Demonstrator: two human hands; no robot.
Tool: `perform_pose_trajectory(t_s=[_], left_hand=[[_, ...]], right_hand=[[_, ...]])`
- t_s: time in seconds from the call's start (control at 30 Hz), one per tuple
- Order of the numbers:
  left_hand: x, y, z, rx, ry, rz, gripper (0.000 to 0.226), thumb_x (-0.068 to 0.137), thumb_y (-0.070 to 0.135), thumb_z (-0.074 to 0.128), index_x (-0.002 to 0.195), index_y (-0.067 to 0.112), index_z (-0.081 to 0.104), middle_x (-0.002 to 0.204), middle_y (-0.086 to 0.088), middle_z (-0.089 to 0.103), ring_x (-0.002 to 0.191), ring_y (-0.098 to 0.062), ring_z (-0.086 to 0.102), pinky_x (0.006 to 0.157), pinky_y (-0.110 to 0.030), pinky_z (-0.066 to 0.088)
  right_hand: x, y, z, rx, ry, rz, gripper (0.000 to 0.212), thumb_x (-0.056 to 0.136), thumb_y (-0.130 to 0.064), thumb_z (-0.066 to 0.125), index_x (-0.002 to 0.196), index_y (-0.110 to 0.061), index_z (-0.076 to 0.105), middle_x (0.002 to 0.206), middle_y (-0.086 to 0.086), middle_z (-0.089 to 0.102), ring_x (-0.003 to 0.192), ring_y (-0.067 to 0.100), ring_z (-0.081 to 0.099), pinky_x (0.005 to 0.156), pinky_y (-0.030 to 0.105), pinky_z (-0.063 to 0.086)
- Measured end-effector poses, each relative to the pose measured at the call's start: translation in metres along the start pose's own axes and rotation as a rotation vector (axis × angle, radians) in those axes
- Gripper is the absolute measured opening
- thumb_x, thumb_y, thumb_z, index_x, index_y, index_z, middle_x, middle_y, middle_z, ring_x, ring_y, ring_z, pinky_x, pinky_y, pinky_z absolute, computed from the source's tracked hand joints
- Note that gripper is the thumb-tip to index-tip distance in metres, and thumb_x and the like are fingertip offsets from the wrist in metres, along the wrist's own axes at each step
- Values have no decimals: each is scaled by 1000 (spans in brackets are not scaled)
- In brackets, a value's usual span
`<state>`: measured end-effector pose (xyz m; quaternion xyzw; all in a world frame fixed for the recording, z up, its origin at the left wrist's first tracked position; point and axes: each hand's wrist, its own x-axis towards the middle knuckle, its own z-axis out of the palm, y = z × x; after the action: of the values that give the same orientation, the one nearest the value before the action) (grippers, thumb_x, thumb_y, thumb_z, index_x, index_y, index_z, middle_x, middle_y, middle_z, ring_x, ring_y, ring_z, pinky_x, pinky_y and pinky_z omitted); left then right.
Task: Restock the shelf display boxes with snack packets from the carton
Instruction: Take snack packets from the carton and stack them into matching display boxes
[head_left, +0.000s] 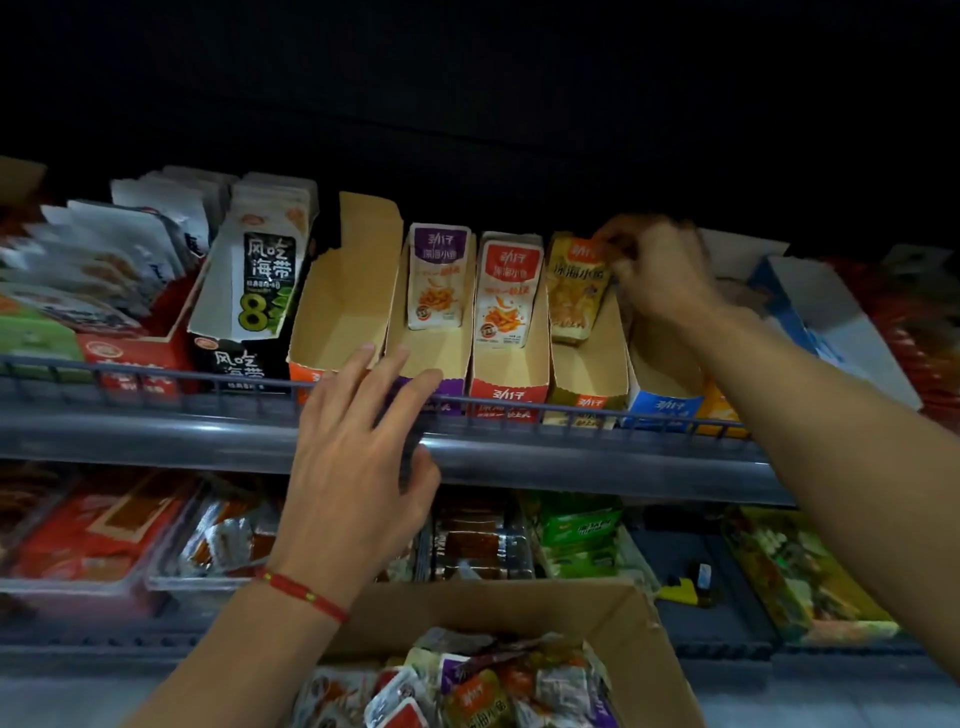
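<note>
Your right hand (657, 270) is pinching the top of a yellow packet (575, 288) standing in its display box (589, 382) on the shelf; your left hand (358, 447) is hovering with a wide, empty grip. These foil packets are likely light, soft and slippery, so be taking them by the sealed top edge. More are lying in the carton (636, 629) below.

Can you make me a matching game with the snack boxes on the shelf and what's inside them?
Things:
1. orange-fronted box
2. purple-fronted box
3. yellow packet
4. carton

States:
A. pinched at the top by the right hand
B. nothing inside
C. heaped with loose mixed packets
D. purple packets standing at the back

Pairs: 1-B, 2-D, 3-A, 4-C

The left hand reaches open toward the shelf rail.
</note>
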<state>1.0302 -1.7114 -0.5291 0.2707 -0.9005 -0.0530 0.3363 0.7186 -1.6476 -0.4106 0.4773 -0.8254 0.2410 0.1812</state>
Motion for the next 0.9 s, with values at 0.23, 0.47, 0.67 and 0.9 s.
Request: perform_pose_trajectory(t_s=[0.23,0.47,0.67,0.9], left_hand=[[-1,3,1,-21,-3,9,71,82,26,69,147,28,41,157,-2,38,149,-26,27,116,-59,30],[0,4,3,-32,-6,14,74,80,25,71,147,29,39,157,-4,39,149,-28,28,116,-61,31],[-1,2,4,-40,-5,15,76,80,21,72,148,28,38,157,-4,38,149,-27,27,117,-60,30],[-2,2,3,-32,-36,14,76,80,21,72,148,27,39,157,-4,38,149,-28,27,116,-61,30]], right_hand=[[8,10,23,-33,-28,-15,24,104,-23,54,125,-20,66,121,9,67,105,26,65,83,34,48],[26,14,28,-108,-51,26,24,102,-23,57,125,-23,64,129,9,59,115,30,60,92,42,51],[34,12,29,-184,-33,47,23,102,-25,58,123,-24,67,128,10,61,115,33,60,96,50,51],[33,12,28,-168,-14,24,26,102,-22,57,127,-22,66,130,12,63,118,34,60,100,50,49]])
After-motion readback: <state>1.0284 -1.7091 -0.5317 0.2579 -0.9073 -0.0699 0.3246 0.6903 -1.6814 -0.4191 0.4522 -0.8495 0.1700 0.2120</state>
